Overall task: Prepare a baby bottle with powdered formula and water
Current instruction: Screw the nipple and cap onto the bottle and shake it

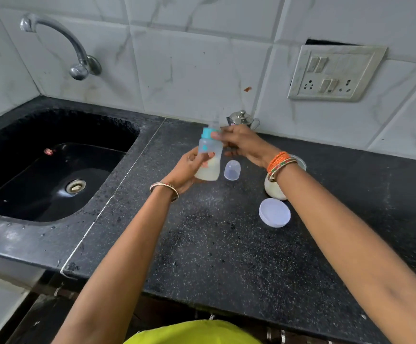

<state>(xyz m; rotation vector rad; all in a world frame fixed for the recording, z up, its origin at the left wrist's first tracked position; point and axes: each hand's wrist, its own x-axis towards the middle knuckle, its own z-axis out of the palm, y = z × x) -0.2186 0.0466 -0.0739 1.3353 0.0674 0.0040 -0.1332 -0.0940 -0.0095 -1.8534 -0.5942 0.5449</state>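
Baby bottle of translucent plastic with a teal collar and clear teat (209, 155) is held above the black speckled stone counter (226, 244), tilted slightly, with pale milky liquid in its lower part. The left hand (189, 170) wraps its fingers round the bottle's lower body. The right hand (241, 142) has its grip curled at the teal collar, fingertips pinching it; the motion blur there makes it hard to say how firmly. Just beside the bottle, on the counter, stands a clear dome-shaped plastic cap (232, 170). Under the right wrist sits a round jar of white powder (275, 189), open, and near it lies its round pale lilac lid (274, 212). A small steel lidded pot (243, 118) stands by the tiled wall. To the left are a black sink (53, 170) and a curved metal tap (60, 43).
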